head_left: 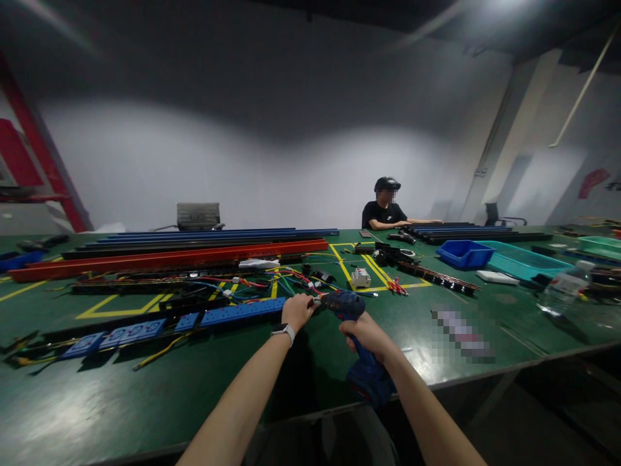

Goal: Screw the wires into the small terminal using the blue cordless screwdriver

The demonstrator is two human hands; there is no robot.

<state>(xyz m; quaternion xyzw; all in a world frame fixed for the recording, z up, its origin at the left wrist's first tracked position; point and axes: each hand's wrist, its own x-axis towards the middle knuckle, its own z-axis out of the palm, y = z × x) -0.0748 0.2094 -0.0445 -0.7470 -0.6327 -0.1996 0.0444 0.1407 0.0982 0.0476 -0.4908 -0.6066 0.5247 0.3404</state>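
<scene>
My right hand (371,336) is wrapped round the handle of a blue cordless drill (345,304), whose nose points left. Just ahead of the drill's tip, my left hand (297,312) has its fingers pinched together; what lies between them is too small to make out. A watch (284,332) sits on the left wrist. Beside that hand ends a long power strip (242,312) with blue socket blocks in a black channel, lying on the green table (218,388). A yellow-green wire (162,351) sticks out from its near side.
Coloured wires (291,285) and a white breaker block (360,278) lie beyond my hands. An orange rail (169,257) stretches across the left. At right are a blue bin (464,254), a teal tray (524,260) and a water bottle (565,288). A person (385,210) sits opposite.
</scene>
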